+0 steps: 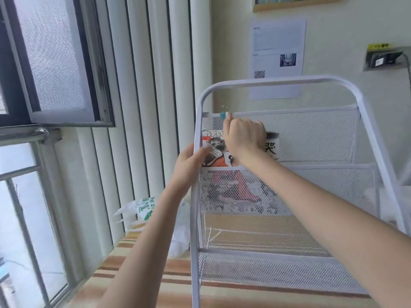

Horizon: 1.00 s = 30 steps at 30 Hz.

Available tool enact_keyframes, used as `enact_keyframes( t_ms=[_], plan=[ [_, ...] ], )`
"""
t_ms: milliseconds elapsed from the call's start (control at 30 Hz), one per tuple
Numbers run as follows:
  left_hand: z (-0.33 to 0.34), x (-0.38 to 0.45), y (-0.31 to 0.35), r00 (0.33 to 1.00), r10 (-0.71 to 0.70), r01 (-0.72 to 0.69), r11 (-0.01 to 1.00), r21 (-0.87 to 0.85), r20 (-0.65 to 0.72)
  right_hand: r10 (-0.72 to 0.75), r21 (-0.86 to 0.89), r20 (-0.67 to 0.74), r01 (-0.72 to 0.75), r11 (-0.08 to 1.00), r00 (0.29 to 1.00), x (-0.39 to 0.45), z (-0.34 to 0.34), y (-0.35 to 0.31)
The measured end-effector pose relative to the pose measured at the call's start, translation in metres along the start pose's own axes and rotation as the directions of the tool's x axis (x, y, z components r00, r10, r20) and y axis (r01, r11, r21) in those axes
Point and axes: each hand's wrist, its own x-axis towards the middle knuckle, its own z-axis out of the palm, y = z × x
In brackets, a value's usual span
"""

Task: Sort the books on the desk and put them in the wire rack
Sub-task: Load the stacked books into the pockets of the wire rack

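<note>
A white wire rack (311, 82) with mesh shelves stands on the striped desk (173, 285). An illustrated book (213, 150) with an orange and black cover stands upright in the rack's upper left compartment, its lower part seen through the mesh. My right hand (243, 137) grips the book's top edge, fingers curled over it. My left hand (189, 165) rests against the rack's left post with its thumb touching the book's left edge. A second book with black characters (272, 145) shows just right of my right hand.
A small teal binder clip (222, 114) is clipped on the rack's top rail. A white plastic bag (146, 210) with green print lies left of the rack by the vertical blinds. An open window (55, 63) is at left. Lower rack shelves look bare.
</note>
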Motion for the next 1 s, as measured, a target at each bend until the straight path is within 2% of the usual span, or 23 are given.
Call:
enact_keyframes(
  t_ms=[200,333,467,600,800,1000],
  plan=[
    [0.003,-0.005,0.004,0.997,0.033,-0.026,0.994,0.104,-0.065,-0.075,0.015,-0.027,0.075,0.997,0.997,-0.006,-0.001,-0.003],
    [0.004,-0.006,0.003,0.989,0.087,-0.065,0.982,0.176,-0.120,-0.084,0.075,-0.151,0.096,0.992,0.985,-0.009,0.003,-0.003],
    [0.006,-0.006,0.004,0.989,0.077,-0.051,0.978,0.205,-0.123,-0.073,0.132,-0.141,0.091,0.987,0.987,-0.007,0.005,0.000],
    [0.008,-0.007,0.009,0.991,0.059,-0.029,0.972,0.235,-0.122,-0.091,0.145,-0.231,0.126,0.981,0.969,-0.010,0.006,-0.001],
    [0.010,-0.010,0.010,0.989,0.042,-0.009,0.975,0.222,-0.141,-0.096,0.195,-0.188,0.133,0.972,0.978,-0.012,0.004,-0.001],
    [0.009,-0.009,0.004,0.986,0.040,-0.010,0.983,0.182,-0.161,-0.156,0.356,-0.097,0.180,0.917,0.983,-0.013,-0.004,0.005]
  ],
)
